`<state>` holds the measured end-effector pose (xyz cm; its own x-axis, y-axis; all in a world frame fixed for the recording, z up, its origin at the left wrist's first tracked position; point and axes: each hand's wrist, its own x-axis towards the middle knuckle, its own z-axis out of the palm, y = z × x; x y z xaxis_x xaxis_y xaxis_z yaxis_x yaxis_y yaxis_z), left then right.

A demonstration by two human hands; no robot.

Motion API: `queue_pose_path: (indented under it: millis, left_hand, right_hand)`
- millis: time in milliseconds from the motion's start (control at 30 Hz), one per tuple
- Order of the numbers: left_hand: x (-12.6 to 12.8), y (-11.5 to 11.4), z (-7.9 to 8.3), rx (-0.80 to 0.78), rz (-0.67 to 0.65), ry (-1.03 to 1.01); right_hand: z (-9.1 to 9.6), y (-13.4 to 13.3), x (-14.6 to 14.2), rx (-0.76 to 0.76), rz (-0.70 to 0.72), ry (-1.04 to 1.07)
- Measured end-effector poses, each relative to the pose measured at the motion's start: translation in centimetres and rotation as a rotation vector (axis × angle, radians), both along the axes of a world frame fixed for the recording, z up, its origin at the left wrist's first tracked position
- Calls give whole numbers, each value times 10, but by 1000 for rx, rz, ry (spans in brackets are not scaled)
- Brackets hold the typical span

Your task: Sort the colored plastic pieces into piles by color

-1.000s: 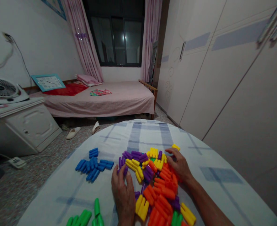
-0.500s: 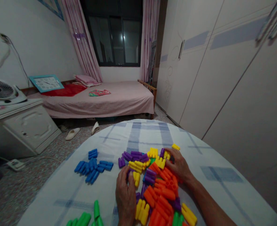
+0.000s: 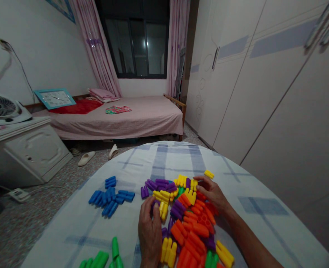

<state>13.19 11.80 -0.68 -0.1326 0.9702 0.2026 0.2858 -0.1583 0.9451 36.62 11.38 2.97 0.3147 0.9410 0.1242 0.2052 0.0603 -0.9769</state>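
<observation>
A heap of chunky plastic interlocking building pieces in orange [image 3: 192, 227], purple [image 3: 155, 184] and yellow [image 3: 167, 251] lies on a plaid cloth. My left hand [image 3: 150, 232] sits at the heap's near left, its fingertips on a purple piece [image 3: 154, 204] beside a yellow one [image 3: 163, 210]. Whether it grips the purple piece, I cannot tell. My right hand [image 3: 212, 194] rests at the far right of the heap, fingers apart, nearest a yellow piece [image 3: 190, 196]. Sorted blue pieces [image 3: 111, 197] lie to the left, and green ones [image 3: 100, 258] sit at the near edge.
The round table's white-and-blue plaid cloth [image 3: 178, 158] ends in a curved edge, with a speckled floor beyond. A white wardrobe [image 3: 265, 100] stands to the right. Further off are a bed [image 3: 142, 119], a cabinet with a fan [image 3: 0, 106], and slippers [image 3: 86, 158].
My left hand has shifted right onto the purple and yellow pieces. My right hand has drawn slightly back, and the yellow and orange pieces near it have shifted.
</observation>
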Motion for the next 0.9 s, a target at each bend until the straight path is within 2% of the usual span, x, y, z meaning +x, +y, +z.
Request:
queue_pose_path:
  millis: [167, 267, 400, 533, 633, 733, 900]
  left_hand:
    - [-1, -4, 4, 159, 50, 77]
    - [-1, -7, 7, 267, 29, 108]
    - [1, -8, 7, 332, -26, 137]
    - [3, -9, 7, 366, -90, 138]
    - [4, -12, 11, 312, -162, 77]
    - [6, -15, 17, 191, -239, 0]
    - [8, -15, 22, 153, -255, -22]
  right_hand:
    - [13, 4, -3, 111, -77, 57]
    - [22, 3, -8, 160, -107, 156]
    - [32, -5, -25, 184, -2, 232]
    - [39, -14, -50, 198, 206, 301]
    - [40, -19, -65, 196, 365, 318]
    - [37, -22, -75, 202, 441, 243]
    - [37, -22, -77, 137, 320, 175]
